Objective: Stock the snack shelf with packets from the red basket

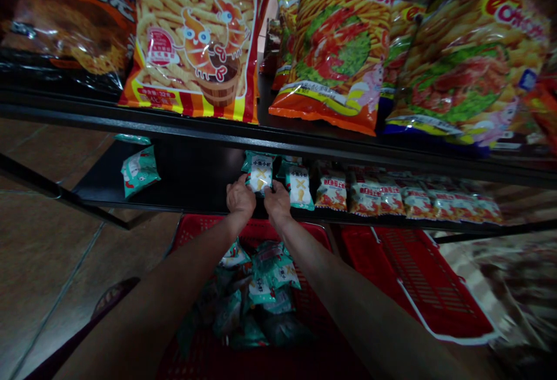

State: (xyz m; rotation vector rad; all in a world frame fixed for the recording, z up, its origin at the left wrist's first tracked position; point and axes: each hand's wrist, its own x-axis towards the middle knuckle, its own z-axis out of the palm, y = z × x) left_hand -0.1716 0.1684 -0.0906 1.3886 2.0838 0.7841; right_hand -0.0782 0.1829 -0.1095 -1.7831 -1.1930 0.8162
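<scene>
Left hand [241,197] and right hand [277,201] grasp a green-white packet [261,173] at both sides, presumably keeping its printed face forward on the lower shelf [191,180].

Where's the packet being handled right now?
In the head view, the teal packet is near the middle, at the front of the lower shelf, between left hand and right hand, left of a similar packet.
</scene>
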